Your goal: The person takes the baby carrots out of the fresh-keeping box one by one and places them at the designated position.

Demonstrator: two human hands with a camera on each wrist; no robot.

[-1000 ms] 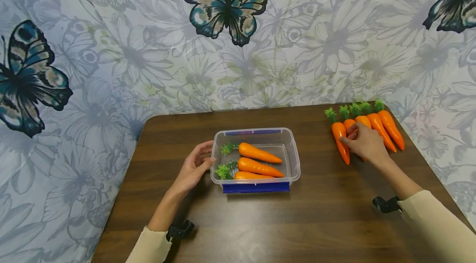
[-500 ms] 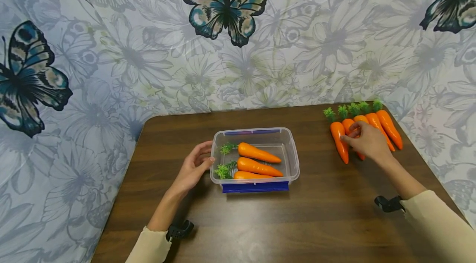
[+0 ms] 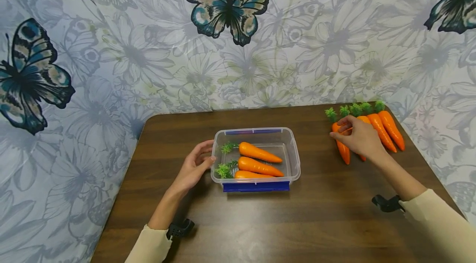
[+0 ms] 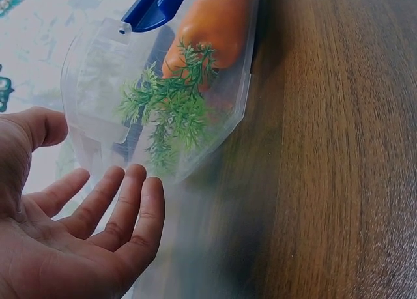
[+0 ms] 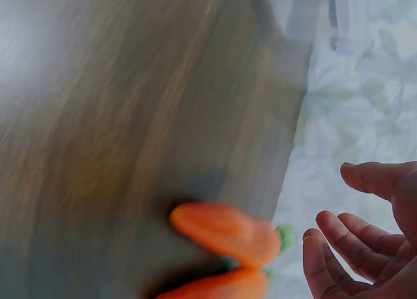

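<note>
My left hand (image 3: 193, 166) is at the left end of a clear plastic container (image 3: 296, 159) with blue clips, thumb and fingertips right at its wall. In the left wrist view, that hand's fingers (image 4: 153, 211) are loosely bent beside the wall. Inside the container lie three orange toy carrots (image 3: 260, 152) with green tops pointing left. At the table's right, my right hand (image 3: 362, 137) hovers over a row of several carrots (image 3: 392, 130), its thumb and fingers spread apart around nothing. It overlaps the leftmost carrot (image 3: 343, 153) and partly hides its neighbour.
The brown wooden table (image 3: 238, 225) backs onto a wall (image 3: 245, 72) with butterfly and flower patterns. Black straps (image 3: 180, 228) circle both wrists below light sleeves (image 3: 150, 246). The carrot row lies by the table's far right corner.
My right hand has shifted slightly left and opened wider, its thumb now across the leftmost carrot. The left hand and the container have stayed in place.
</note>
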